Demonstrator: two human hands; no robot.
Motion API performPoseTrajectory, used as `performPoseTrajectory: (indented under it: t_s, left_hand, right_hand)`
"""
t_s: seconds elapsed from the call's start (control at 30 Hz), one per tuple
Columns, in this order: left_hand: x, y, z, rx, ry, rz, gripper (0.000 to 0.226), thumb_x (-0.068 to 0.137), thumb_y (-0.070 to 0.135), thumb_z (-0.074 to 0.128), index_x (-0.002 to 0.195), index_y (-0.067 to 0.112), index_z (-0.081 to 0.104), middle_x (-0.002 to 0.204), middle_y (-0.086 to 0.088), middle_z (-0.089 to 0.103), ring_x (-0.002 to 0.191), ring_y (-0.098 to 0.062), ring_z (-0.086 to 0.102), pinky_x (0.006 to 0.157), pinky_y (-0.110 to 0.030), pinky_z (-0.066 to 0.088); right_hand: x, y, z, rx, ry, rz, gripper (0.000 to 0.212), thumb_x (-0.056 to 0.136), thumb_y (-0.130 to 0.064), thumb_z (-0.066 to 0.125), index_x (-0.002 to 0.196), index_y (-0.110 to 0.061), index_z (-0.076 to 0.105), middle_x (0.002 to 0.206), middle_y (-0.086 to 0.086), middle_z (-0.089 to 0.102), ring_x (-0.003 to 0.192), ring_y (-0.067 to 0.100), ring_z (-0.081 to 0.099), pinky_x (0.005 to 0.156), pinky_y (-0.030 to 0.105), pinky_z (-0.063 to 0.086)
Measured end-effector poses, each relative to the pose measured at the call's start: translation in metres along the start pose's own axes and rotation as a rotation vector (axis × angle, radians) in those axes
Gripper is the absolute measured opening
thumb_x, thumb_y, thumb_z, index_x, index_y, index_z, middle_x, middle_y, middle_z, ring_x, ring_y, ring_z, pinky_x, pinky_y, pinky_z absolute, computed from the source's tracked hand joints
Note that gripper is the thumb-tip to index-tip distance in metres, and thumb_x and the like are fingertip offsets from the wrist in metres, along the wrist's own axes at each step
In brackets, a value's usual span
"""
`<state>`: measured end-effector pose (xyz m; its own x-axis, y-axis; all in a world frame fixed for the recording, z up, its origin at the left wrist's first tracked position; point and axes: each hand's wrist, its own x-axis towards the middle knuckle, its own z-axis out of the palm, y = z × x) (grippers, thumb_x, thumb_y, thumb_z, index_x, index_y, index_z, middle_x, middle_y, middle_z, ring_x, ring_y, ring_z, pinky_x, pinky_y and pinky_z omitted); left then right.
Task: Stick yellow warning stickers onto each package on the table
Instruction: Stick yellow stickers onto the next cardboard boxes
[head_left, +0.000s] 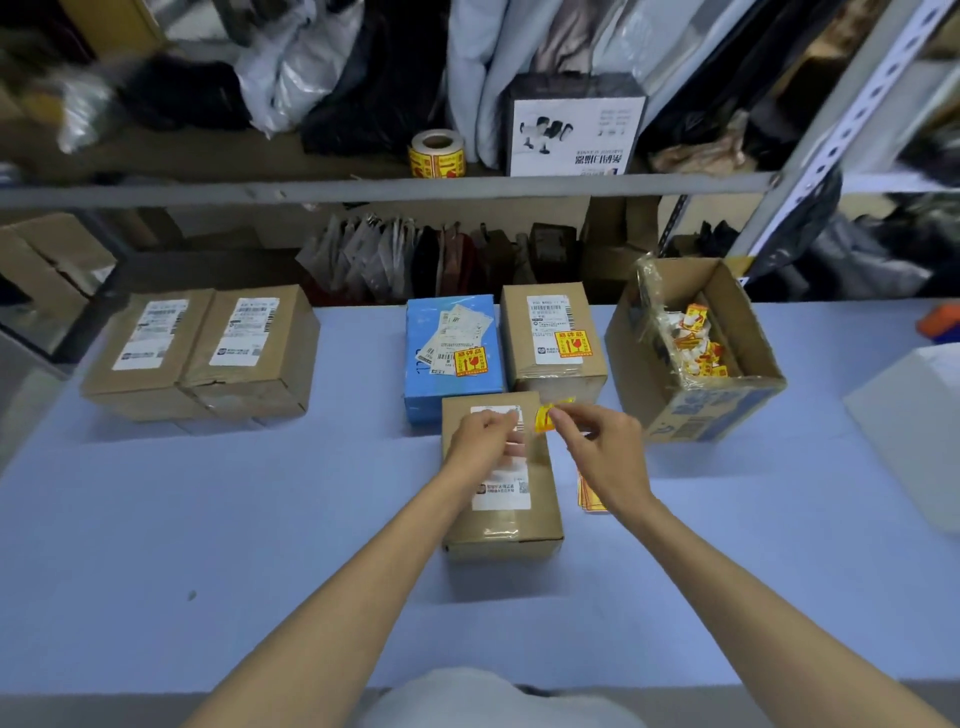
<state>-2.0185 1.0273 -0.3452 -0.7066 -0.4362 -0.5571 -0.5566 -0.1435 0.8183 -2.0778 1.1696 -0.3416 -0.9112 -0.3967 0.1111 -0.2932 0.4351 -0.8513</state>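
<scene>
A brown package with a white label lies in front of me on the pale blue table. Above its far end, my left hand and my right hand pinch a curled yellow warning sticker between their fingertips. Behind it, a blue package and a brown package each carry a yellow sticker. Two brown packages at the left show only white labels. A small stack of yellow stickers lies right of the near package, partly hidden by my right wrist.
An open cardboard box holding scraps of sticker backing stands at the right. A white box sits at the far right edge. A roll of yellow stickers rests on the shelf behind, beside a black-and-white carton.
</scene>
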Motion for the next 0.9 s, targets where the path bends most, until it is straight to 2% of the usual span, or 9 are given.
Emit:
performPoseTrajectory:
  t_s: [0.07,0.13,0.23,0.3,0.4,0.57,0.73,0.9]
  left_hand:
    - [0.004,0.005,-0.003,-0.115,-0.088,-0.025,0.025,0.094,0.028,0.056,0.105,0.008,0.066,0.098,-0.010,0.072,0.084,-0.022,0.069,0.073,-0.031,0.055]
    - [0.006,0.003,-0.009,-0.114,-0.120,0.039,0.022,0.094,0.021,0.058,0.106,0.004,0.065,0.096,-0.011,0.068,0.080,-0.019,0.065,0.069,-0.023,0.053]
    - [0.007,-0.002,-0.020,-0.133,-0.091,0.118,0.010,0.090,0.008,0.063,0.098,0.003,0.061,0.091,-0.009,0.066,0.076,-0.014,0.064,0.063,-0.017,0.053]
    - [0.008,-0.006,-0.027,-0.137,-0.070,0.139,0.007,0.088,0.007,0.066,0.092,0.007,0.060,0.087,-0.005,0.067,0.074,-0.013,0.065,0.060,-0.016,0.053]
    - [0.011,-0.011,-0.038,-0.101,-0.020,0.152,0.010,0.086,0.011,0.069,0.093,0.015,0.063,0.093,-0.006,0.069,0.080,-0.017,0.069,0.070,-0.027,0.058]
    - [0.015,-0.012,-0.053,-0.148,0.028,0.163,0.007,0.089,0.012,0.065,0.095,0.011,0.065,0.099,-0.007,0.070,0.088,-0.020,0.070,0.083,-0.034,0.058]
    - [0.016,-0.012,-0.068,-0.077,0.029,0.156,0.005,0.090,0.016,0.063,0.086,0.017,0.066,0.083,0.000,0.070,0.071,-0.010,0.067,0.066,-0.023,0.055]
    - [0.017,-0.011,-0.078,-0.067,0.057,0.151,0.009,0.092,0.017,0.059,0.091,0.012,0.067,0.077,0.000,0.068,0.064,-0.008,0.064,0.059,-0.020,0.052]
  right_hand:
    - [0.000,-0.008,0.010,0.241,-0.011,0.143,0.013,0.086,-0.007,0.067,0.094,-0.012,0.076,0.084,0.000,0.075,0.077,0.009,0.071,0.071,0.030,0.060]
    - [-0.002,-0.012,0.018,0.355,-0.020,0.248,0.016,0.082,0.001,0.067,0.090,-0.012,0.073,0.083,0.008,0.074,0.078,0.019,0.072,0.072,0.040,0.061]
    - [-0.007,-0.016,0.027,0.404,-0.055,0.311,0.027,0.084,0.001,0.067,0.105,-0.015,0.060,0.079,0.012,0.073,0.071,0.021,0.073,0.063,0.031,0.060]
    - [-0.007,-0.017,0.033,0.404,-0.068,0.354,0.030,0.084,0.000,0.067,0.109,-0.013,0.056,0.079,0.011,0.073,0.069,0.020,0.073,0.061,0.028,0.058]
    - [-0.003,-0.014,0.041,0.362,-0.129,0.387,0.019,0.085,-0.003,0.068,0.102,-0.001,0.062,0.076,0.012,0.074,0.066,0.022,0.073,0.061,0.030,0.058]
    - [0.005,-0.021,0.053,0.386,-0.177,0.445,0.010,0.084,-0.001,0.068,0.090,0.001,0.060,0.078,0.015,0.073,0.065,0.023,0.072,0.059,0.028,0.057]
    - [0.013,-0.030,0.063,0.373,-0.205,0.428,0.009,0.084,0.000,0.066,0.090,0.001,0.060,0.074,0.015,0.071,0.053,0.015,0.068,0.050,0.021,0.055]
    - [0.016,-0.034,0.070,0.388,-0.237,0.412,0.009,0.083,0.003,0.066,0.085,-0.002,0.059,0.074,0.017,0.069,0.049,0.014,0.064,0.047,0.019,0.051]
